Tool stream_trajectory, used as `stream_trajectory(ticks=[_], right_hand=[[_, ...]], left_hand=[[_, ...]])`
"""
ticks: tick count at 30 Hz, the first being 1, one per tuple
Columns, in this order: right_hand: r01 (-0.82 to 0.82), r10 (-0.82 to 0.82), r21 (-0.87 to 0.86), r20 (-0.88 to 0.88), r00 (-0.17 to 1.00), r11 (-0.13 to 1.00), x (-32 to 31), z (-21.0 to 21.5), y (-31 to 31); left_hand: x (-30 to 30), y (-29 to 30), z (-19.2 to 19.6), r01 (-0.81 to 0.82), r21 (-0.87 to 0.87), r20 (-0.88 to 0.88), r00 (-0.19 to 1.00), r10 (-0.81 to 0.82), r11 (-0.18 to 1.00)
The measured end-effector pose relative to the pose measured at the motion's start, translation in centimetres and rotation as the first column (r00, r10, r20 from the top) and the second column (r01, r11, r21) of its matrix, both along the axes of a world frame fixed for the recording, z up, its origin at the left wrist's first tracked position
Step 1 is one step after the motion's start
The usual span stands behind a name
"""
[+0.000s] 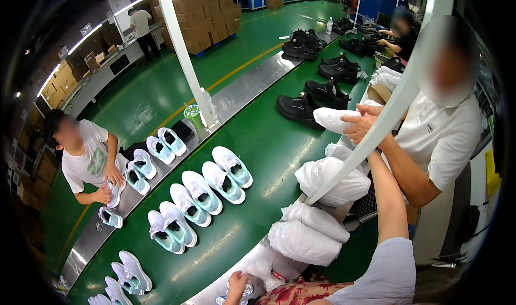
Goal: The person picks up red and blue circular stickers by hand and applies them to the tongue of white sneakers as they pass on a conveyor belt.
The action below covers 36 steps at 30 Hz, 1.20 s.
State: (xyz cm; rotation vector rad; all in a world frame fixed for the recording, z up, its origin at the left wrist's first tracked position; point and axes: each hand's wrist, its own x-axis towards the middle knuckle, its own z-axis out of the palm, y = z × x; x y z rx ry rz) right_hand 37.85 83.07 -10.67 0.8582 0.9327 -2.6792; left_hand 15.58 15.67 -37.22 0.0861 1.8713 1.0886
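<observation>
At the lower edge my left hand [236,284] has its fingers curled in beside a white sneaker [248,290] that shows only in part; what they grip is unclear. Crumpled clear plastic [262,270] lies just to its right. My right arm stretches far forward to the white pole, where my right hand [361,131] is tangled in view with a co-worker's hands, so its fingers cannot be told apart. Next to these hands is a white-wrapped bundle [334,119]. More white-wrapped bundles [306,241] lie near my right forearm.
Pale sneakers in pairs [196,193] stand on the green belt [269,168], with black shoes [301,110] farther along. A slanting white pole [344,168] crosses in front of the co-worker [446,127] at right. Across the belt another person [88,157] handles a sneaker on the metal ledge.
</observation>
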Motion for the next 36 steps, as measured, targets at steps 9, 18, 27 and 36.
stream_trajectory(ticks=[9,18,27,36], right_hand=[[0.008,-0.003,0.023,-0.188,0.982,1.0,-3.7,-4.0,6.0],[-0.56,-0.087,0.822,0.568,0.818,0.106,-6.4,-9.2,-1.4],[0.108,-0.485,0.984,-0.024,0.874,0.145,-1.3,0.9,-15.6],[-0.019,-0.505,0.982,-0.079,0.859,-0.185,-2.8,3.0,-20.9]], left_hand=[[-2.2,-0.9,2.4,-0.188,-0.085,-0.023,0.982,0.186,0.979],[-3.7,0.6,2.4,-0.149,-0.047,-0.096,0.985,0.144,0.988],[-4.3,0.2,1.3,-0.065,0.028,-0.083,0.994,0.067,0.998],[-3.5,-0.5,1.7,-0.078,0.084,-0.025,0.996,0.08,0.993]])
